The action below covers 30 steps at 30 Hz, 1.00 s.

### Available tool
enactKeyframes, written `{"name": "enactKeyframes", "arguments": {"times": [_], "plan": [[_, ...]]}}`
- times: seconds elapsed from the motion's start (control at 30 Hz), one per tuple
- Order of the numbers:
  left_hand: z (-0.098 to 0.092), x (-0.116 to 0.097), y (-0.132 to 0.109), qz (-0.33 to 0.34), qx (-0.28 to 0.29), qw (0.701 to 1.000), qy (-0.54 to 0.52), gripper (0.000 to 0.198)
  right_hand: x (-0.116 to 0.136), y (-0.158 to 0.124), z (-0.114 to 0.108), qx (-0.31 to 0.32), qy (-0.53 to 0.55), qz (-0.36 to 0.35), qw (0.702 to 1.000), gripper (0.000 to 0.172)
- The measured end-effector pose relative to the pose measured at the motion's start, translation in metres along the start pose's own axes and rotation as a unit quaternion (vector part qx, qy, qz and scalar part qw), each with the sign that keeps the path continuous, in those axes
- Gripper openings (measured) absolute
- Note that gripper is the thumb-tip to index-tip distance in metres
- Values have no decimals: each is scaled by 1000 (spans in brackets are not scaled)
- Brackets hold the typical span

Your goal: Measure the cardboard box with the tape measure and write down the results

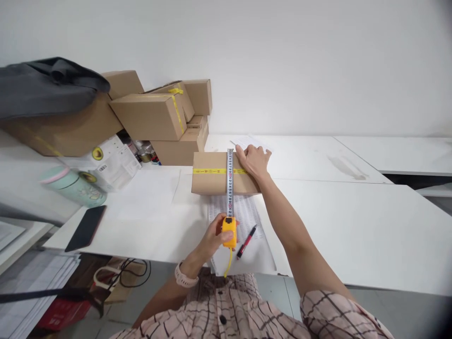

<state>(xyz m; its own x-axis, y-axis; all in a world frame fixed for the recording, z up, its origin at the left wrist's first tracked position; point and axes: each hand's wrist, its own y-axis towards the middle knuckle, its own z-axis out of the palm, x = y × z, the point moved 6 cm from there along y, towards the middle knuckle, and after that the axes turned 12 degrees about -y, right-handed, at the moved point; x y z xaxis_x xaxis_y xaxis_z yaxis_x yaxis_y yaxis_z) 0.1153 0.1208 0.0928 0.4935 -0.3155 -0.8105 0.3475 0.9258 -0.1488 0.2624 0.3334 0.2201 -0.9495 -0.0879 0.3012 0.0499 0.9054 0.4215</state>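
Observation:
A small cardboard box [208,179] with a yellow tape band lies on the white table [353,226]. My left hand [213,238] is closed round a yellow tape measure case [229,231]. Its blade [230,181] runs away from me across the top of the box. My right hand [254,161] rests on the box's far right corner, fingers pressing beside the blade's end. Under the tape lies a printed sheet [243,221] with a red and black pen [246,241] on it.
Stacked cardboard boxes [158,115] stand at the back left, one with a dark bag [45,87] on it. A green flask [72,186], a white carton [113,160] and a black phone [85,227] lie to the left. Cables hang below the table edge.

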Motion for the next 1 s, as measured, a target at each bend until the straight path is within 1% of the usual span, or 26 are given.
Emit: {"name": "enactKeyframes", "arguments": {"times": [0.1,0.2,0.3,0.43,0.5,0.6,0.67,0.83,1.0], "plan": [[2,3,0,-4,3,1000,6,58,4,0,0,8,-8,7,1000,74],[5,5,-2,-7,13,1000,10,58,8,1,1,25,-21,4,999,80],[10,8,-5,0,10,1000,13,57,9,2,2,38,-34,-1,999,81],[18,13,-7,28,-23,999,36,55,9,3,2,54,-31,3,998,80],[23,18,-6,31,-37,998,45,56,9,2,2,59,-27,8,998,79],[27,23,-5,28,-44,998,42,58,9,2,0,65,-22,15,998,77],[27,24,-4,29,-37,998,41,58,9,1,0,67,-19,17,997,76],[20,25,-4,20,5,1000,15,58,8,2,2,58,-16,18,998,74],[14,26,-6,12,6,1000,19,59,6,1,4,36,-1,15,999,73]]}}
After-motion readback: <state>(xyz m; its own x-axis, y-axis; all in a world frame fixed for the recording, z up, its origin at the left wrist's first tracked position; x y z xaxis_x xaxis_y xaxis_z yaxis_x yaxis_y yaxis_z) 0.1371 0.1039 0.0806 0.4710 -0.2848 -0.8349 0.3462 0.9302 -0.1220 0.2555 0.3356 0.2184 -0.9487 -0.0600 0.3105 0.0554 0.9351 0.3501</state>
